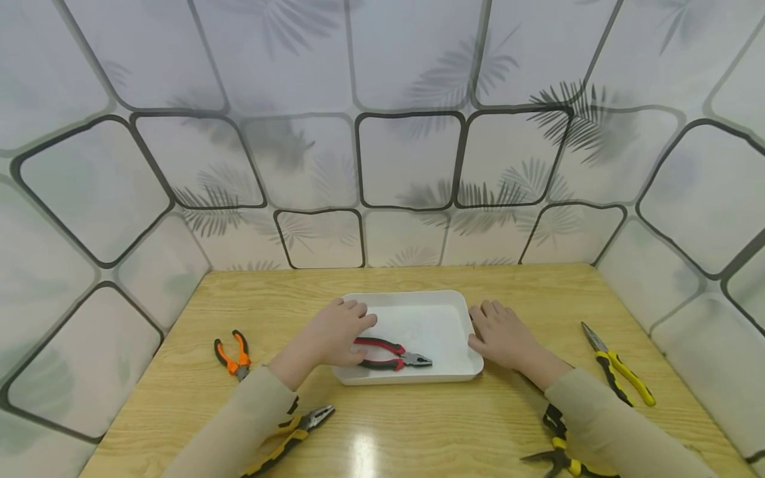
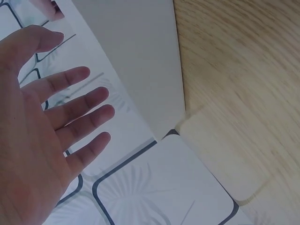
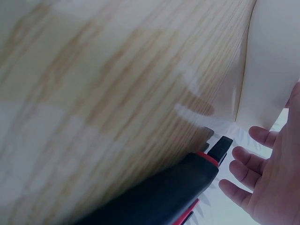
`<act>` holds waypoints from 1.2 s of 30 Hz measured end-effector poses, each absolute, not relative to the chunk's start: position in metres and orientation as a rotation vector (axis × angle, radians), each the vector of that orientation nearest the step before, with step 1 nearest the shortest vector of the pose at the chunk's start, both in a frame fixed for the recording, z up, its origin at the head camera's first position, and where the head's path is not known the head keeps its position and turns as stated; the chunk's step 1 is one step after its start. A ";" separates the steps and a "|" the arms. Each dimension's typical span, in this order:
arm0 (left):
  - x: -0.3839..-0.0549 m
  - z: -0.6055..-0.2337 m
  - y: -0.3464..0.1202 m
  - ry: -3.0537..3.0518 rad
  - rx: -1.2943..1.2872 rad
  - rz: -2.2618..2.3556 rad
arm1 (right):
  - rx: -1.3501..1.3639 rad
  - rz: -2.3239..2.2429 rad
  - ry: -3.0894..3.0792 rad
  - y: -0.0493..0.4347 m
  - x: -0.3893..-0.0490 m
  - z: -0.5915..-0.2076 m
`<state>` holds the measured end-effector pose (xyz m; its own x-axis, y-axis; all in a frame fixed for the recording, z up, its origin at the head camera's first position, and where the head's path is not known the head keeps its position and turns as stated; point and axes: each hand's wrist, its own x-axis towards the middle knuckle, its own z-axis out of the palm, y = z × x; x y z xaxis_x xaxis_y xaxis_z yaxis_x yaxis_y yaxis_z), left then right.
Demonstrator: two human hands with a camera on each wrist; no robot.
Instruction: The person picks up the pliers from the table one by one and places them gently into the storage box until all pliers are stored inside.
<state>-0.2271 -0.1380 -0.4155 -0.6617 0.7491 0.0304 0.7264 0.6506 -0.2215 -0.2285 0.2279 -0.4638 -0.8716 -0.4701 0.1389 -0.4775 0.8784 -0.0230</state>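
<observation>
A white tray (image 1: 418, 318) stands on the wooden table between my hands. Inside it lies a pair of red-and-black combination pliers (image 1: 399, 363), nose to the right, the handle ends partly behind my left hand. My left hand (image 1: 337, 332) is over the tray's left end; in the left wrist view its fingers are spread loosely beside the tray's outer wall (image 2: 136, 56). At the right end is my right hand (image 1: 505, 335), its fingers relaxed near the tray wall (image 3: 269, 61) in the right wrist view. Neither hand visibly grips anything. Contact with the tray is unclear.
Orange pliers (image 1: 242, 362) and yellow-black pliers (image 1: 295, 435) lie left. Yellow-black long-nose pliers (image 1: 609, 358) lie far right, with another yellow-black pair (image 1: 560, 458) partly under my right sleeve. A black-and-red object (image 3: 173, 187) lies beside my right hand. Patterned walls enclose the table.
</observation>
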 end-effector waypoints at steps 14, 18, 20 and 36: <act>-0.227 -0.414 -0.153 -2.743 -1.223 0.212 | 0.734 0.098 -2.921 0.229 -0.230 -0.468; -0.228 -0.414 -0.157 -2.769 -1.206 0.190 | 0.736 0.095 -2.920 0.229 -0.230 -0.467; -0.227 -0.412 -0.160 -2.787 -1.193 0.174 | 0.740 0.099 -2.917 0.228 -0.230 -0.466; -0.222 -0.404 -0.180 -2.854 -1.111 0.135 | 0.742 0.102 -2.915 0.228 -0.231 -0.466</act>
<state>-0.2224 -0.1800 -0.4037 -0.7350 0.6770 0.0389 0.6703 0.7340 -0.1096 -0.2310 0.2283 -0.4659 -0.8701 -0.4713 0.1444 -0.4802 0.8765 -0.0327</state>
